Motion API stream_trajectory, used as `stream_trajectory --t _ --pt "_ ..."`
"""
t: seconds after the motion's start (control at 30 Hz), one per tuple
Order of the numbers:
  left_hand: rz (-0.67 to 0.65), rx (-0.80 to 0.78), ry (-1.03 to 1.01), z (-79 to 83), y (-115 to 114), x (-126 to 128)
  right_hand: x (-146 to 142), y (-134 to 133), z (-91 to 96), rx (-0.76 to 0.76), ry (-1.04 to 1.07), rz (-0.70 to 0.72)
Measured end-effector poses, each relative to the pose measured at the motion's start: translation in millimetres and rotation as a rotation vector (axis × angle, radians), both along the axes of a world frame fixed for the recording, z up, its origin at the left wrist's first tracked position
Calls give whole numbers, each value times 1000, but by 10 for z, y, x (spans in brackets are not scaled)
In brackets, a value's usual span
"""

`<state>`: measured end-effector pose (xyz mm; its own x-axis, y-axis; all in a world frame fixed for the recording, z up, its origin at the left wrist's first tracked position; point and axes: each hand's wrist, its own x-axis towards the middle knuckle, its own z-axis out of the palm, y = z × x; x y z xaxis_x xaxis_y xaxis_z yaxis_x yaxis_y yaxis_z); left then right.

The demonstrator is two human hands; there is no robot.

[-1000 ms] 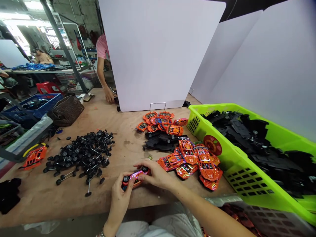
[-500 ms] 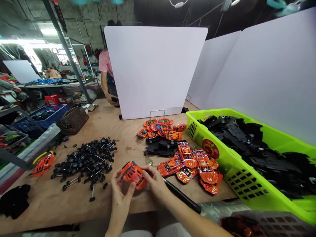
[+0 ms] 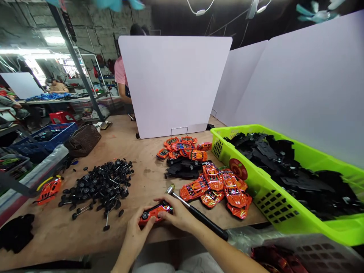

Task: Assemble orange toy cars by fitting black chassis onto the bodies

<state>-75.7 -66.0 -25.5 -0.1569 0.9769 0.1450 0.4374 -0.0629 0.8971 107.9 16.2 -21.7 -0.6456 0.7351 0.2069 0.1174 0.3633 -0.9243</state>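
Both hands hold one orange toy car (image 3: 156,215) just above the near edge of the desk (image 3: 142,180), its side with the wheels turned up toward the head camera. The left hand (image 3: 136,227) pinches the left end: the thumb lies along the near side and the fingers curl around the end, parted only by the car's width. The right hand (image 3: 179,216) grips the other end, thumb pressed on the near side and forefinger reaching over the far side; its remaining fingers are mostly hidden, so I cannot tell how they sit. A hammer (image 3: 206,221) lies beside the right hand, partly behind the forearm. To the left is a heap of wheel axles (image 3: 99,184); to the right, orange car shells (image 3: 234,189) lie near a green basket (image 3: 287,216).
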Motion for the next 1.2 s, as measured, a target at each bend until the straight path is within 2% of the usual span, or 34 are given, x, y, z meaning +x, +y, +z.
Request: stream_trajectory --t 0.13,0.3,0.5,0.7,0.9,1.0,1.07,1.2 --pt "75 36 -60 -141 -32 80 -25 46 -42 -16 33 1" --pt "105 42 -21 -141 -21 99 -14 115 -30 -173 19 51" --pt "123 45 8 -132 7 104 -71 28 -124 -209 54 -95" --pt "82 88 98 -117 33 75 -88 13 -120 -171 98 -144" --pt "153 20 -178 -168 9 4 59 25 -36 -134 126 -5" --pt "126 13 -159 -61 -27 -21 101 -12 123 12 3 -73" --pt "72 66 -29 95 -53 -12 80 -56 285 156 -107 -95" --pt "0 189 161 437 -72 54 -63 -133 602 395 -314 -21"
